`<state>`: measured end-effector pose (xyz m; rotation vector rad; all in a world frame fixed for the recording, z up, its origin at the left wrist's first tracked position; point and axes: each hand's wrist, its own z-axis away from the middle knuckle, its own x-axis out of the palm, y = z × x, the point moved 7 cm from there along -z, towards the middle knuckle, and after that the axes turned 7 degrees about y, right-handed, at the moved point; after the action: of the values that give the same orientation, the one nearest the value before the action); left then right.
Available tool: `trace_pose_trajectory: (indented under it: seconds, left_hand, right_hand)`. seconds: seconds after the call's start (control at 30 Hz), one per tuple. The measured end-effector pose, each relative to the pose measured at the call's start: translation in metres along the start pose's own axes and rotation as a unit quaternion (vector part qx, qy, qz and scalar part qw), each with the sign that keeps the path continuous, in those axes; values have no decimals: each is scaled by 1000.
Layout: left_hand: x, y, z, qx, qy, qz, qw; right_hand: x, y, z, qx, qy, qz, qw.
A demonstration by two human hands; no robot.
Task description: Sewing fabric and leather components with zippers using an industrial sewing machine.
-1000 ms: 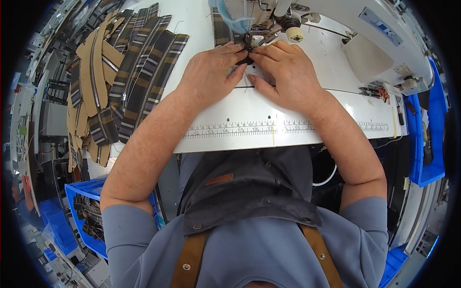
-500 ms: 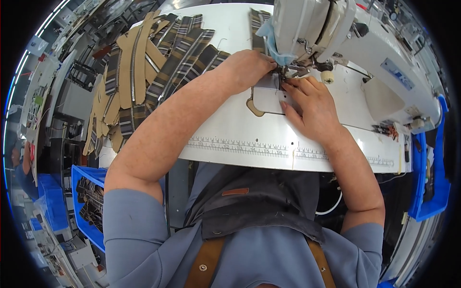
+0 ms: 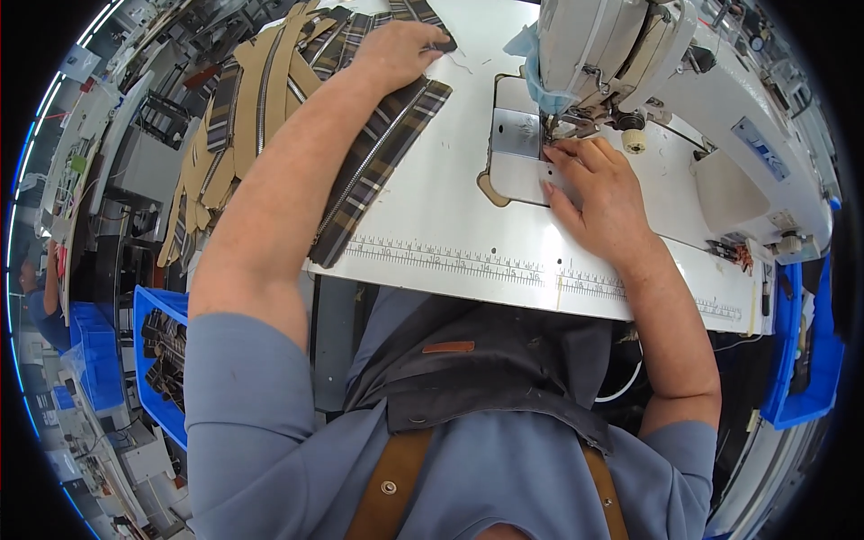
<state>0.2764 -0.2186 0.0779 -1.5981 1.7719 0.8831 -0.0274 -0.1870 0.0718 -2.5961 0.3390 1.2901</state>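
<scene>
My left hand (image 3: 396, 56) is over the pile at the far left, its fingers closed on the dark end of a plaid fabric strip (image 3: 421, 11). A loose thread trails from that end. Below this hand, partly under my forearm, a plaid strip with a metal zipper (image 3: 382, 148) lies slantwise to the table's front edge. My right hand (image 3: 589, 193) rests beside the sewing machine's needle plate (image 3: 520, 171). Its fingers are bent near the presser foot (image 3: 551, 130), the thumb apart, with nothing visible between them.
The white sewing machine (image 3: 621, 54) stands at the right, a blue cloth (image 3: 544, 76) hanging on its head. Tan and plaid zippered strips (image 3: 261, 99) heap up at the left. Blue bins stand on the left (image 3: 162, 405) and right (image 3: 801, 396). A ruler scale (image 3: 432, 256) runs along the front edge.
My left hand has moved from the needle to the pile at the left, with the plaid strip from behind the machine. The right hand stays by the presser foot. The view has shifted slightly.
</scene>
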Motion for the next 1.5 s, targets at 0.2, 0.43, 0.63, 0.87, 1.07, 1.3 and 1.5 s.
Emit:
trace_pose_trajectory:
  seconds: [0.2,0.43,0.63,0.87,1.07,1.3,1.5]
  left_hand:
    - [-35,23,45,-10,-106,-172,979]
    - [-18,75,73,-261,-180,390,864]
    - [-14,152,92,-311,-201,571,733]
    - [15,138,73,-348,-261,565,701]
    - [27,138,38,-179,-217,293,914]
    - [24,135,27,-180,-186,207,943]
    - [31,124,27,-203,-152,228,940]
  right_hand:
    - [0,-1,3,-11,15,0,1000]
    - [-7,-7,7,-41,77,-50,995]
    - [-15,-16,6,-108,126,-29,986]
    - [-19,-25,14,-187,144,23,971]
    - [4,-18,14,-155,76,50,984]
    - [11,-10,11,-103,43,12,994]
    - [13,-3,5,-79,42,4,996]
